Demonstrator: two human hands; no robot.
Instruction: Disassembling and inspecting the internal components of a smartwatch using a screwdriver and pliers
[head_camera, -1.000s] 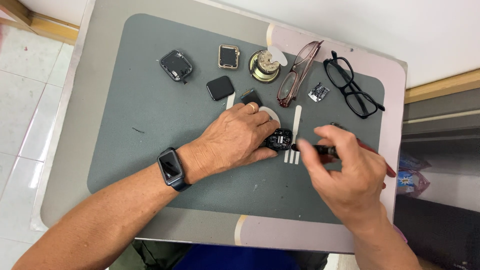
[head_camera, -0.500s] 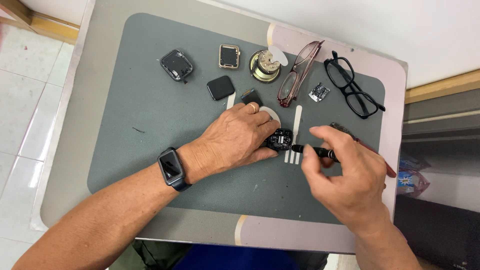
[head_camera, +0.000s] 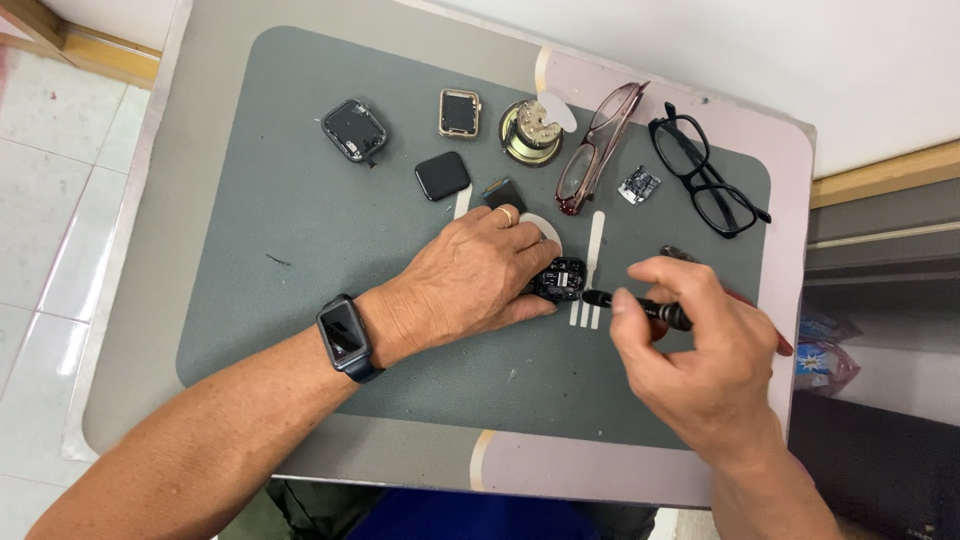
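My left hand (head_camera: 470, 280) presses down on a small opened black watch body (head_camera: 562, 279) on the grey mat (head_camera: 260, 220), fingers closed around its left side. My right hand (head_camera: 700, 355) grips a thin black screwdriver (head_camera: 640, 307) whose tip points left at the watch body's right edge. A dark smartwatch (head_camera: 343, 335) is strapped on my left wrist.
Along the mat's far side lie a black watch case (head_camera: 354, 130), a gold watch case (head_camera: 460, 112), a black screen piece (head_camera: 442, 176), a round brass part (head_camera: 530, 132), brown glasses (head_camera: 598, 150), black glasses (head_camera: 705, 185), a small circuit board (head_camera: 638, 185) and white pry tools (head_camera: 592, 270).
My right hand has drawn the screwdriver slightly right, away from the watch body. The left hand stays put.
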